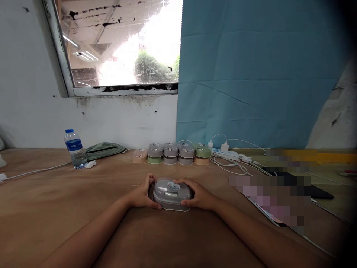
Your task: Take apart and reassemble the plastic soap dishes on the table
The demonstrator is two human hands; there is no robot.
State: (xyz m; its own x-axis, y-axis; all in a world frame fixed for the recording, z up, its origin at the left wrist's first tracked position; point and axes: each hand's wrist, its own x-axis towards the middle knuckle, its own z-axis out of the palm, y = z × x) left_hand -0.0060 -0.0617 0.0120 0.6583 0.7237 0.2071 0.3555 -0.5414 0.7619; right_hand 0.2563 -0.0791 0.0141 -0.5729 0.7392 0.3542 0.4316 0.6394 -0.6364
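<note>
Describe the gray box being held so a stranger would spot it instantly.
Below the window lies the brown table. Nearer than its row of boxes sits the gray box, the only one held between the left hand and right hand.

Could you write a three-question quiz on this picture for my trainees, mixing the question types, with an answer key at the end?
1. Multiple choice: What do the left hand and right hand hold between them?
a) a roll of tape
b) a grey box
c) a drinking glass
2. True or false: In the picture, the water bottle stands to the left of the green pouch.
3. Fill the gap: The top of the rightmost stack in the back row is coloured ____.

Key: 1. b; 2. True; 3. green.
</note>
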